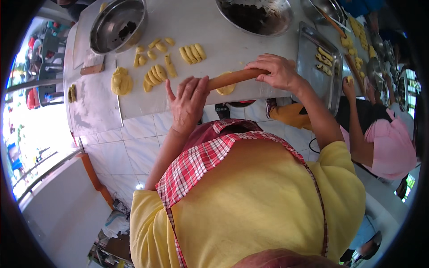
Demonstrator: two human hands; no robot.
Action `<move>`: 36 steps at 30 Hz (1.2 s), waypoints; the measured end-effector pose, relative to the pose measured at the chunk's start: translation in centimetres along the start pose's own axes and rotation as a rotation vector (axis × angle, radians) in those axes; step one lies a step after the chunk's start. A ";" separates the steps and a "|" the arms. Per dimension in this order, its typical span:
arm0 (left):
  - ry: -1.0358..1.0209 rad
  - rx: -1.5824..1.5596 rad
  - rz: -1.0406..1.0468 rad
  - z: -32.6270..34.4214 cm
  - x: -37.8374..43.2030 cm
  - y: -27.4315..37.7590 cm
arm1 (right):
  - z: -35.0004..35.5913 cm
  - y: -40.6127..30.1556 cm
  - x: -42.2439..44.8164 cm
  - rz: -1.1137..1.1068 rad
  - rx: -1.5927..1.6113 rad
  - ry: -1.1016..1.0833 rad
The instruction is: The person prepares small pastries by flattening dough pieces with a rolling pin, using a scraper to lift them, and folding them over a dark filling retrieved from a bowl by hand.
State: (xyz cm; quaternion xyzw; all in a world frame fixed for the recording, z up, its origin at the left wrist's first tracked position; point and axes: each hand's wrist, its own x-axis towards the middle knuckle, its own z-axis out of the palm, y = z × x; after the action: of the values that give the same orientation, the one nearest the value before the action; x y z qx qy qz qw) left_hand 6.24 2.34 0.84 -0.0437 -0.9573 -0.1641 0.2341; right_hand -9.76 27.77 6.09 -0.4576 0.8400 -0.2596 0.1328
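Both of my hands grip a wooden rolling pin (236, 77). At its left end is my left hand (189, 97), with the little finger lifted away. Around the right end curls my right hand (276, 72). Beneath the pin lies a flat round of yellow dough (226, 88), partly hidden by it. To the left rest rolled dough pieces (155, 76) in a row, and farther back another group of rolled pieces (192, 53). Several small dough lumps (151, 55) are scattered behind. A larger mound of dough (121, 81) sits at the left.
A steel bowl (142, 25) with a little dark filling stands back left; another bowl (285, 20) of dark filling is farther back. At right, a metal tray (306, 60) holds several filled pieces. A dough scraper (92, 69) lies left. A person in pink (388, 144) works at the right.
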 end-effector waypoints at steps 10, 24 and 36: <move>0.005 -0.016 -0.107 3.4 -4.6 2.3 | 4.4 5.0 0.5 -0.165 0.068 -0.077; -0.136 -0.008 -0.291 3.5 -3.8 3.3 | 4.7 6.3 1.5 -0.189 0.059 -0.103; -0.196 0.122 -0.266 4.4 -5.3 3.7 | 4.8 6.9 0.9 -0.209 0.151 -0.091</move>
State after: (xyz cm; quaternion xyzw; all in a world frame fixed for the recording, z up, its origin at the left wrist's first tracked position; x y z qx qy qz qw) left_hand 9.59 7.23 -4.21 0.0820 -0.9810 -0.1302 0.1178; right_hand -12.91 28.62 -1.72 -0.5428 0.7588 -0.3135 0.1769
